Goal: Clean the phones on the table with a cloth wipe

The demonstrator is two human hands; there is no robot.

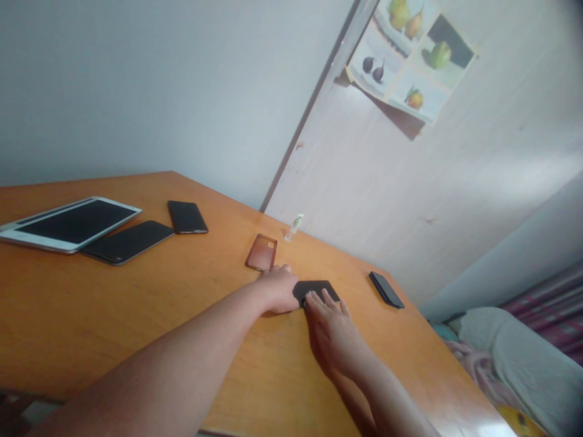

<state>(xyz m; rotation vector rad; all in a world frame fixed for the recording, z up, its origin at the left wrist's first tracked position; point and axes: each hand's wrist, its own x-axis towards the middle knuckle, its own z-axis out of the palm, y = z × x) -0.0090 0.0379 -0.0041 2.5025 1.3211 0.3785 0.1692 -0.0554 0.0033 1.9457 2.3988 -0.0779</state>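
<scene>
In the head view, curling the left hand [281, 290] at the left end of a dark phone-like slab [320, 286]; cannot tell whether grasping it. Resting the right hand [333, 332] on its near edge, with fingers straight and unclenched. With the slab on the wooden table [136, 303], near a brown phone case [263, 251].

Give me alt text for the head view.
A person's left hand and right hand are at a black phone-like slab on a wooden table. Beyond them are a reddish phone case and clear bottle; a white-framed tablet and two black phones lie left, a dark phone-like object right.
</scene>
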